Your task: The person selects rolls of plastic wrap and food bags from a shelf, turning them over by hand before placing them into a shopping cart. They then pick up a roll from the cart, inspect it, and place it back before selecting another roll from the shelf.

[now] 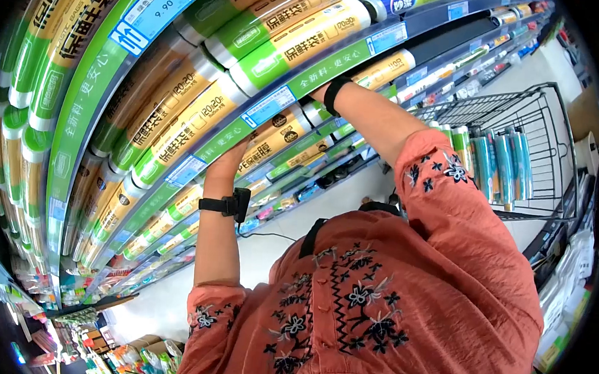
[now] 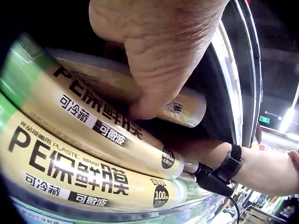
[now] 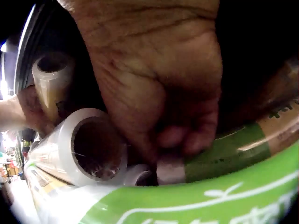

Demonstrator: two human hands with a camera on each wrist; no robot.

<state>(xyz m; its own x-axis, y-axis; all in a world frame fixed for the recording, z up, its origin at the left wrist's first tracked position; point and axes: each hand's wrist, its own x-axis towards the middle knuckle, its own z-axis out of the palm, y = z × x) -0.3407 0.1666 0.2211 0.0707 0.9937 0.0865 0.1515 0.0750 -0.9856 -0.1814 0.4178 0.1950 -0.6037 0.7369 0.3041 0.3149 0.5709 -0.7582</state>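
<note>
Both hands reach into a shelf of plastic wrap rolls, partly hidden by the shelf edge in the head view. My left hand (image 2: 161, 56) grips a tan roll of plastic wrap (image 2: 189, 109), thumb on its side, behind two front rolls marked PE (image 2: 70, 168). This roll (image 3: 49, 88) stands tilted in the right wrist view, the left hand (image 3: 35, 109) beside it. My right hand (image 3: 159, 74) has curled fingers that pinch the whitish end of a green-banded roll (image 3: 215, 158). Close to it, another roll (image 3: 67, 144) shows its hollow core.
Above the hands, a shelf edge (image 1: 327, 72) carries blue price tags, with more rolls (image 1: 194, 119) over it. A wire shopping cart (image 1: 548, 154) holding several packages (image 1: 496, 165) stands at the right. Lower shelves (image 1: 301, 163) hold more rolls.
</note>
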